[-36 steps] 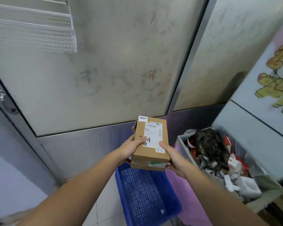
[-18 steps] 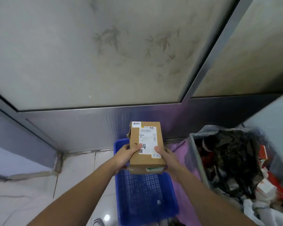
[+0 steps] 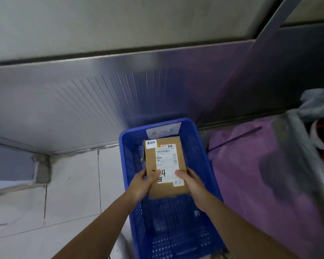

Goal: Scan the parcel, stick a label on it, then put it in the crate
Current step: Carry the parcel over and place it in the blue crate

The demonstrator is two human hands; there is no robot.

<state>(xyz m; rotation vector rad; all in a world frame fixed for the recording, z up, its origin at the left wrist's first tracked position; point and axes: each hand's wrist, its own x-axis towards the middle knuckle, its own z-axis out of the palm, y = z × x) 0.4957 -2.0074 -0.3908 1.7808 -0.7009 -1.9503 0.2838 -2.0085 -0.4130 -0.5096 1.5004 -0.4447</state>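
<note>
I hold a brown cardboard parcel [image 3: 165,165] with both hands, over the inside of a blue plastic crate [image 3: 204,165] on the floor. The parcel's top face carries a white shipping label [image 3: 167,161] with a barcode and a handwritten 4, plus a small white sticker [image 3: 151,143] at its far left corner. My left hand [image 3: 142,184] grips the near left edge, thumb on top. My right hand [image 3: 192,184] grips the near right edge. Whether the parcel touches the crate floor is unclear.
A metal door panel [image 3: 82,101] stands behind the crate. White floor tiles [image 3: 73,184] lie to the left. A purple bag [image 3: 260,174] and a grey bin [image 3: 307,146] lined with plastic sit to the right. A white tag [image 3: 163,131] hangs on the crate's far wall.
The parcel has come down from chest height into the blue crate's opening, both hands still on it. My view has tilted downward toward the floor.
</note>
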